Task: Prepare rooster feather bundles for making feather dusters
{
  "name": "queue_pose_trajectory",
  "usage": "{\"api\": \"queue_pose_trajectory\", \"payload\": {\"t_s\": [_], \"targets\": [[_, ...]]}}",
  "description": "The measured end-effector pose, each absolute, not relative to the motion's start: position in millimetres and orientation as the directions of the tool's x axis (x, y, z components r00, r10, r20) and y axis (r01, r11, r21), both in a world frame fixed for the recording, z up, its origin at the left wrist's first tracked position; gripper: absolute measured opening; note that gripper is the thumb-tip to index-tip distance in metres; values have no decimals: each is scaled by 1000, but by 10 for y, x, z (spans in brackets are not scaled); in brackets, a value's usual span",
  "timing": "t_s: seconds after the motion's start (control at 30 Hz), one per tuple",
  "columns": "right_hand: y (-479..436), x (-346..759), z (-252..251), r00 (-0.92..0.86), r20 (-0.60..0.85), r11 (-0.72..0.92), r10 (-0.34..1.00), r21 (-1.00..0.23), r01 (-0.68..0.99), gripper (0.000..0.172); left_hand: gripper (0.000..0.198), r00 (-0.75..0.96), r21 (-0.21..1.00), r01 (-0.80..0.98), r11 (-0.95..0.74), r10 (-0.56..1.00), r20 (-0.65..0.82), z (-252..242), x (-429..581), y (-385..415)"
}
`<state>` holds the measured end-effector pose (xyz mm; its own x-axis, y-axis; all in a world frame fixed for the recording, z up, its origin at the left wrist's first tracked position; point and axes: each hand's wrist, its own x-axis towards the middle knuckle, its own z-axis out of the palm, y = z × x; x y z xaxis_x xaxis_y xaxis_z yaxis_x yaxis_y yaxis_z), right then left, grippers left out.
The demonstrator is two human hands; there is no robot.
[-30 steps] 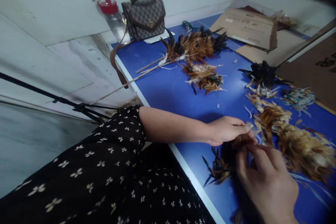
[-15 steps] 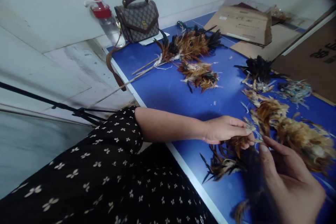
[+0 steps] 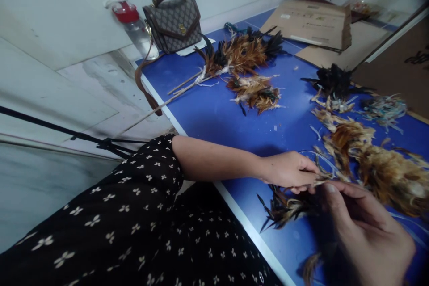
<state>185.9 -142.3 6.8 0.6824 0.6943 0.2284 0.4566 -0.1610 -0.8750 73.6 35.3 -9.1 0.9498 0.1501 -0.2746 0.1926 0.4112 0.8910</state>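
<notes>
Along the near side of the table (image 3: 214,116), I have the left hand (image 3: 290,170) closed around a small bunch of feathers (image 3: 321,180), whose pale ends poke out past its fingers. On the right hand (image 3: 372,232), thumb and forefinger pinch those ends, the other fingers loosely curled. Dark plumes (image 3: 284,208) show just below the left hand; I cannot tell from here whether they belong to the bunch. Well apart, at the wall, I see a clear bottle (image 3: 139,35) under a red lid (image 3: 125,12); its fill I cannot make out. Beside it the bag (image 3: 174,27) is closed, its contents hidden.
</notes>
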Motion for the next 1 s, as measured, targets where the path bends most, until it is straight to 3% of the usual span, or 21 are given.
{"api": "queue_pose_trajectory", "payload": {"t_s": [0.13, 0.3, 0.5, 0.67, 0.83, 1.0], "targets": [[-1408, 1840, 62, 742, 176, -214, 647, -892, 398, 41, 20, 955, 914, 200, 353, 141, -263, -138, 747, 351], [-1397, 1838, 64, 786, 165, -290, 596, -868, 403, 49, 22, 960, 921, 201, 335, 121, -253, -138, 736, 364], [-1410, 1900, 0, 690, 289, -219, 663, -807, 549, 40, 26, 978, 959, 150, 242, 108, -180, -136, 708, 411], [-1451, 1917, -20, 723, 357, -210, 591, -798, 565, 45, 21, 964, 942, 146, 303, 170, -204, -73, 708, 418], [-1407, 1975, -26, 436, 595, -23, 676, -574, 819, 42, 22, 961, 921, 124, 369, 188, -204, -29, 710, 433], [-1364, 1987, -103, 328, 637, 37, 698, -490, 871, 54, 19, 959, 903, 148, 404, 165, -231, -34, 718, 436]]}}
